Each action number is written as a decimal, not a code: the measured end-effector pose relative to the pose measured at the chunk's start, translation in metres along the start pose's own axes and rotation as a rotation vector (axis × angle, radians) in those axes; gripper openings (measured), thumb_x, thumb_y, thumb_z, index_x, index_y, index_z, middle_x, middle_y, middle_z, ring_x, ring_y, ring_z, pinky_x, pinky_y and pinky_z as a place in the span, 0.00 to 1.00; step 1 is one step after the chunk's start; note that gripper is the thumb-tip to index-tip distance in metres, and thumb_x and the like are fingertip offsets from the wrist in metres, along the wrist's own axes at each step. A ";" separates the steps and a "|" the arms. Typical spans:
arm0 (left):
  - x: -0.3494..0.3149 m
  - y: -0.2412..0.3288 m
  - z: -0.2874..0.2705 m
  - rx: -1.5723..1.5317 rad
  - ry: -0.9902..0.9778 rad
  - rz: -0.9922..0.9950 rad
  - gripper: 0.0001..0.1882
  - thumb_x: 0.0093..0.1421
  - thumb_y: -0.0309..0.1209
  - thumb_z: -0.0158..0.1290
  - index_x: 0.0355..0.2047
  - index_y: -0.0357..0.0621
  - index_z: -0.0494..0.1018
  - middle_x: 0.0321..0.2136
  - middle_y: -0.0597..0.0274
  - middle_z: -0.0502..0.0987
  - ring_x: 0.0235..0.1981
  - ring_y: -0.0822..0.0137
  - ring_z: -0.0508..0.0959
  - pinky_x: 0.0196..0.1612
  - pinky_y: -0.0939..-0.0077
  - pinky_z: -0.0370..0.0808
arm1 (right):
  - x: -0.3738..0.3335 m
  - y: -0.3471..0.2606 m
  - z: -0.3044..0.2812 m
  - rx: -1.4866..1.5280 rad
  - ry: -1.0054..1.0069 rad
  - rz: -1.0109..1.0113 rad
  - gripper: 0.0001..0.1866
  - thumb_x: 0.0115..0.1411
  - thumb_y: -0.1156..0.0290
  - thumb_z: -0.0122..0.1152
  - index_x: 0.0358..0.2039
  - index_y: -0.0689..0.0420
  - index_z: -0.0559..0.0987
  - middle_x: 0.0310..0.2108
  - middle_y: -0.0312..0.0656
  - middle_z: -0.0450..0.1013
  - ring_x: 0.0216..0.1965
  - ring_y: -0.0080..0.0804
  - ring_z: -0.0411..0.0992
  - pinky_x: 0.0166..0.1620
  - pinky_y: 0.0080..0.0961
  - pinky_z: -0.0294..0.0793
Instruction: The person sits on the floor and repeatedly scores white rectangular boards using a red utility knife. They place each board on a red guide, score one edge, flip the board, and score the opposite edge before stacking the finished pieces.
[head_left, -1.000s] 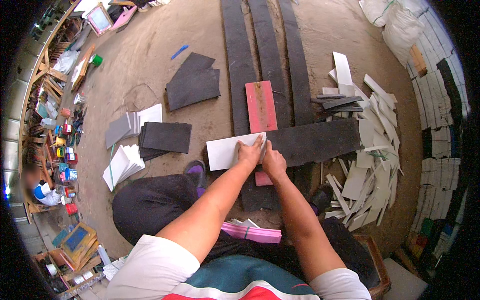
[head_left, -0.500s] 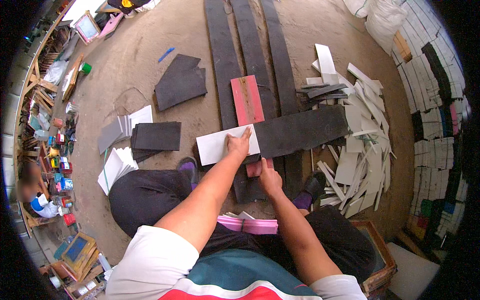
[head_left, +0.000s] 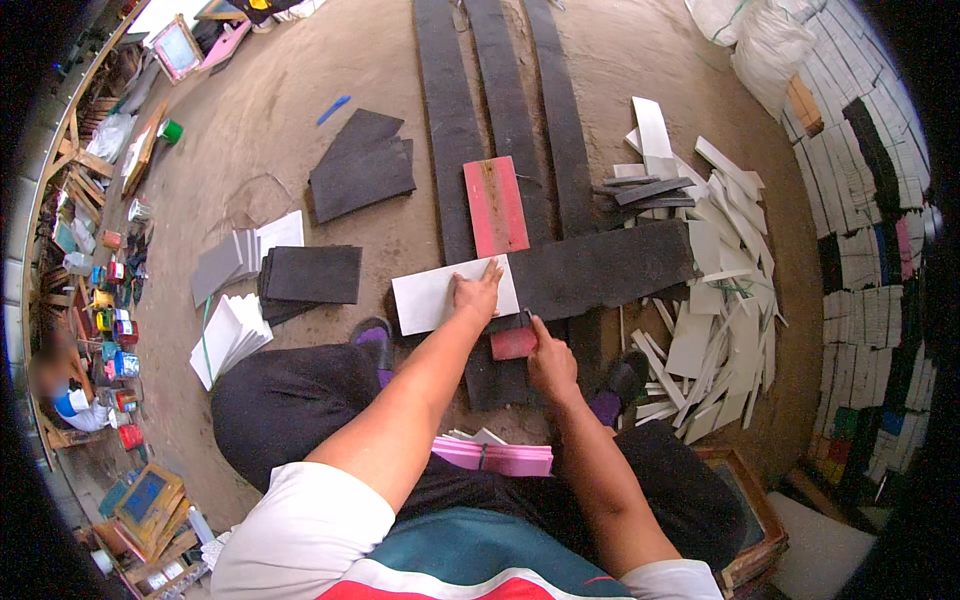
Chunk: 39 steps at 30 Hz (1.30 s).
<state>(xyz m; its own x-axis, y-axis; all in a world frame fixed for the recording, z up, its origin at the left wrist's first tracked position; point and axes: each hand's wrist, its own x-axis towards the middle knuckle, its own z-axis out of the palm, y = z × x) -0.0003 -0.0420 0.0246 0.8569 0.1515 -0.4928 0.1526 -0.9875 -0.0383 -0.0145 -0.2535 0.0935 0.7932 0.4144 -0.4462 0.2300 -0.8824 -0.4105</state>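
Observation:
A white rectangular board (head_left: 430, 297) lies across the left end of a long black sheet (head_left: 600, 262). My left hand (head_left: 478, 292) presses down on its right part, fingers spread. Just below the board's right corner, my right hand (head_left: 552, 362) is closed around a thin, dark, blade-like tool (head_left: 528, 317); only its tip shows above the fingers. Beneath the black sheet runs a pink board (head_left: 495, 205) with a worn brown middle strip, its near end showing beside my right hand.
Long black strips (head_left: 500, 110) stretch away across the floor. Stacked black pieces (head_left: 312, 273), white pieces (head_left: 230, 335) and a blue pen-like item (head_left: 334, 109) lie left. White offcuts (head_left: 735, 300) are heaped right. A pink bundle (head_left: 495, 456) sits by my lap. Another person (head_left: 75, 395) is far left.
My right hand has shifted slightly right, off the near end of the pink board, which now shows more. My left hand stays on the white board.

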 end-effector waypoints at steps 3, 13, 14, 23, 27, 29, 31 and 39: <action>-0.003 0.000 0.002 0.014 0.050 0.019 0.55 0.53 0.53 0.66 0.74 0.53 0.50 0.77 0.68 0.43 0.52 0.48 0.81 0.61 0.39 0.70 | 0.026 -0.015 -0.012 0.029 0.092 -0.082 0.33 0.62 0.75 0.50 0.69 0.43 0.65 0.36 0.62 0.78 0.38 0.63 0.78 0.43 0.56 0.77; 0.000 0.000 0.005 -0.007 0.090 0.002 0.40 0.64 0.39 0.53 0.74 0.52 0.52 0.77 0.74 0.44 0.53 0.54 0.81 0.58 0.37 0.73 | 0.101 -0.055 -0.017 0.014 0.012 -0.070 0.35 0.63 0.74 0.47 0.72 0.45 0.60 0.43 0.63 0.77 0.45 0.63 0.78 0.49 0.54 0.76; 0.005 -0.004 0.020 0.023 0.126 0.002 0.37 0.66 0.38 0.50 0.74 0.52 0.52 0.77 0.74 0.43 0.53 0.56 0.81 0.58 0.36 0.73 | 0.103 -0.059 -0.015 0.005 0.009 -0.088 0.35 0.63 0.74 0.47 0.72 0.45 0.60 0.42 0.63 0.77 0.44 0.63 0.78 0.48 0.55 0.76; 0.008 -0.001 0.029 0.016 0.165 0.014 0.34 0.67 0.36 0.47 0.73 0.52 0.55 0.77 0.71 0.42 0.52 0.58 0.82 0.57 0.34 0.72 | 0.120 -0.057 -0.004 0.029 0.016 -0.097 0.33 0.64 0.72 0.47 0.71 0.47 0.61 0.40 0.64 0.78 0.42 0.64 0.78 0.47 0.56 0.77; 0.008 0.001 0.022 0.036 0.145 0.010 0.36 0.66 0.35 0.49 0.74 0.52 0.53 0.77 0.70 0.41 0.43 0.56 0.85 0.57 0.33 0.71 | 0.118 -0.060 -0.006 0.024 0.031 -0.090 0.33 0.64 0.71 0.48 0.71 0.48 0.61 0.40 0.64 0.78 0.41 0.64 0.79 0.45 0.56 0.78; 0.008 0.002 0.021 0.004 0.155 0.018 0.36 0.66 0.35 0.49 0.74 0.53 0.53 0.77 0.69 0.41 0.40 0.53 0.86 0.56 0.32 0.71 | 0.117 -0.055 -0.002 0.030 0.044 -0.092 0.33 0.64 0.70 0.48 0.71 0.48 0.61 0.40 0.64 0.78 0.41 0.64 0.79 0.45 0.55 0.78; 0.009 0.000 0.028 0.022 0.156 0.010 0.37 0.66 0.34 0.48 0.74 0.53 0.52 0.77 0.69 0.41 0.41 0.52 0.86 0.56 0.32 0.71 | 0.109 -0.059 -0.005 0.032 0.030 -0.089 0.33 0.65 0.69 0.48 0.71 0.48 0.61 0.40 0.63 0.79 0.42 0.63 0.79 0.45 0.55 0.78; 0.021 -0.002 0.044 0.055 0.124 0.008 0.39 0.66 0.36 0.50 0.75 0.57 0.48 0.77 0.71 0.39 0.47 0.51 0.84 0.59 0.30 0.69 | 0.116 -0.071 -0.014 -0.009 -0.054 -0.044 0.27 0.67 0.64 0.48 0.66 0.52 0.64 0.42 0.61 0.79 0.45 0.61 0.79 0.47 0.55 0.78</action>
<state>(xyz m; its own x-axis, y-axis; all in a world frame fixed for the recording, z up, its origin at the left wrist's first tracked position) -0.0045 -0.0383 -0.0241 0.9129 0.1445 -0.3818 0.1215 -0.9890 -0.0838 0.0694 -0.1462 0.0819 0.7506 0.4637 -0.4708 0.2689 -0.8651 -0.4234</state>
